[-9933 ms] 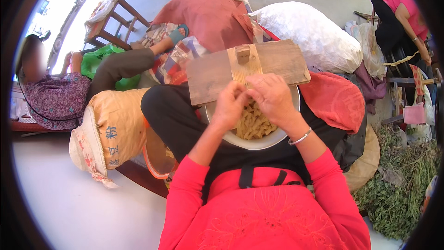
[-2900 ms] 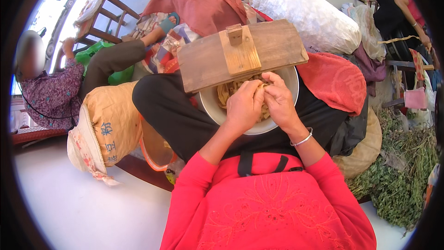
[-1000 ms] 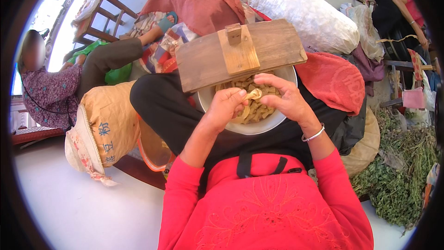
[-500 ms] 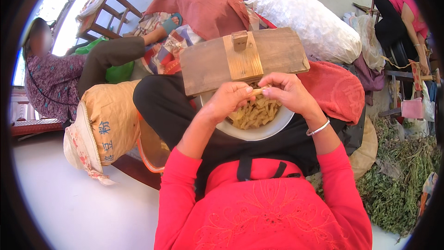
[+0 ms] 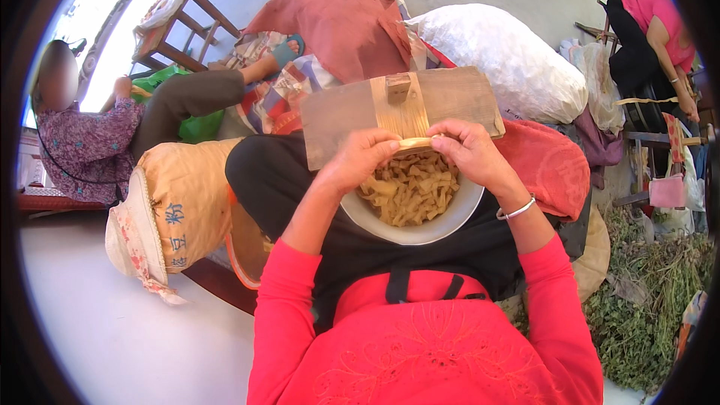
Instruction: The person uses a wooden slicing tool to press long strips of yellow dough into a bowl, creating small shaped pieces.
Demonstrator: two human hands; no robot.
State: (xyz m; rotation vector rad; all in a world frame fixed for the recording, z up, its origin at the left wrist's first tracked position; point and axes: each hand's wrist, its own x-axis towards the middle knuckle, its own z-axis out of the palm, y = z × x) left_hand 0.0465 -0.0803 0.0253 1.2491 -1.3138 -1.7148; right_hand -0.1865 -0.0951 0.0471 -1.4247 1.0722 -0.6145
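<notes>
Between my two hands a short pale yellow strip (image 5: 415,142) is held level, its ends pinched in my fingertips. My left hand (image 5: 364,156) grips the left end, and my right hand (image 5: 472,150) the right end. Just below them a white bowl (image 5: 409,237) sits in my lap. It holds many yellowish-brown cut pieces (image 5: 412,191) of the same look. Directly beyond my hands lies a wooden board (image 5: 337,121) with a lighter strip across it and a small upright wooden block (image 5: 398,88) on top; it covers the bowl's far side.
At my left stand a tan paper sack (image 5: 196,180), a pale hat (image 5: 139,232) and an orange-rimmed container (image 5: 246,255). Red cloths (image 5: 544,169), a large white sack (image 5: 502,52) and dried green plants (image 5: 645,307) lie around. One person (image 5: 86,142) sits at left, another (image 5: 660,37) at far right.
My hands have drawn slightly apart, so more of the strip shows between them. The whole view has shifted down a little. The person at left now has a hand raised.
</notes>
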